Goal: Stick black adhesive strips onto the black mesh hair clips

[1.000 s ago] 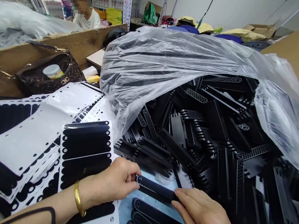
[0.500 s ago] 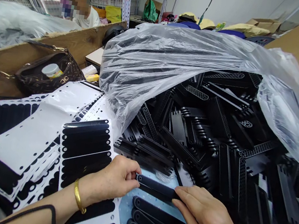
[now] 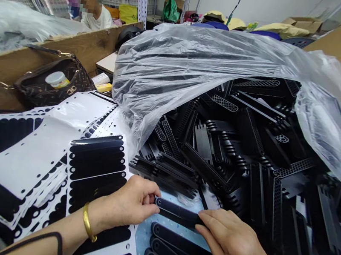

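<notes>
A long black plastic strip with a rounded end and a small hole spans the gap between my hands. My left hand pinches its left end between thumb and curled fingers. On its right end, my right hand has thumb and fingers closed, covering that tip. Below it, several similar black strips lie in a row on the light blue surface. Under my left forearm is a white sheet of black rounded stickers, some of its places bare.
A heap of black plastic parts spills from a clear plastic bag ahead and right. More sticker sheets pile up at left, near a brown handbag. Behind a wooden board another person sits.
The view has shifted very slightly. Both hands keep the same hold on the black strip, and nothing else has visibly moved.
</notes>
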`<move>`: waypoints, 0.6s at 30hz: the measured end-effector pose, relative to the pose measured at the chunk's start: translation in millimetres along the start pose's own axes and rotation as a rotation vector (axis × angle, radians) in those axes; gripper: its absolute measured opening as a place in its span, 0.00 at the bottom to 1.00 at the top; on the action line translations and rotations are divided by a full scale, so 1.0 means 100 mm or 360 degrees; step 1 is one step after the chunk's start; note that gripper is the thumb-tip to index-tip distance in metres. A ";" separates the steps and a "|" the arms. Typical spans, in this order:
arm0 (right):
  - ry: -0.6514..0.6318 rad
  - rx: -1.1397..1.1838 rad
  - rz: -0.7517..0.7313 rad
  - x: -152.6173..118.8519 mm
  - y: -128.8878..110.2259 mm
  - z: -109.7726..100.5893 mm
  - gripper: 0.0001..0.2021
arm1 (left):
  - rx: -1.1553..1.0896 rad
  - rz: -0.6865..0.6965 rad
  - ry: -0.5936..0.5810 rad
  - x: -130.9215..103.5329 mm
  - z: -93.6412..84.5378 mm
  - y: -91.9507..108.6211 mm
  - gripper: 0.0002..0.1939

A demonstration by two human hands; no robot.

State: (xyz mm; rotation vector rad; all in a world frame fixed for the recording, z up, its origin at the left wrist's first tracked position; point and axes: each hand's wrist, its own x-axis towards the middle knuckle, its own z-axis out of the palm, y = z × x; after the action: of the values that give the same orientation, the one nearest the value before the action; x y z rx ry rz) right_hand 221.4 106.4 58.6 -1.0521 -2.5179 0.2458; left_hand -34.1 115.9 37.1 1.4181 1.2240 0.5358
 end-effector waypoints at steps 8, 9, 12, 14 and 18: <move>-0.0007 -0.0083 -0.0069 0.01 -0.01 0.01 0.16 | -0.0006 0.0009 -0.0002 -0.01 -0.02 0.01 0.04; -0.0008 -0.0113 -0.0080 0.01 -0.02 0.01 0.16 | -0.0005 0.0003 -0.0006 -0.01 -0.02 0.01 0.05; 0.0000 -0.0178 -0.0117 0.03 -0.04 0.02 0.17 | -0.0028 -0.0008 -0.0012 -0.01 -0.01 0.01 0.05; 0.0005 -0.0180 -0.0117 0.03 -0.04 0.02 0.17 | -0.0080 -0.0020 -0.0019 -0.01 -0.01 -0.01 0.08; 0.0011 -0.0166 -0.0112 0.04 -0.06 0.02 0.17 | -0.0192 -0.0105 -0.0032 0.01 -0.01 -0.05 0.11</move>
State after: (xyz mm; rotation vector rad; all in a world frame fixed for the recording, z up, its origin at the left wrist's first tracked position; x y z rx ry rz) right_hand 214.3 105.4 59.7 -0.9990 -2.5797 0.0918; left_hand -36.4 115.9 32.5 1.2746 1.1983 0.5394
